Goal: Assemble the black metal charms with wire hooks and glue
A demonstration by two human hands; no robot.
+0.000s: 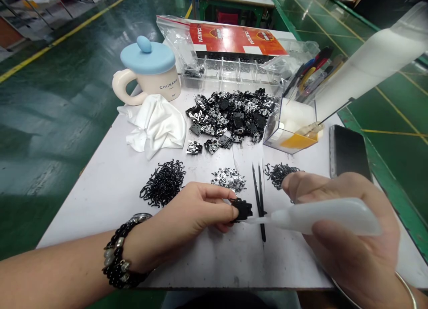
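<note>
The left hand point(192, 217) pinches a small black part point(243, 209) between thumb and fingers above the near middle of the table point(107, 179). The right hand point(363, 253) grips a translucent bottle point(329, 215), nearly level, long axis running left to right, its thin nozzle point(259, 220) pointing left at the part's near edge; I cannot tell whether they touch. Tweezers point(260, 202) beneath point far.
</note>
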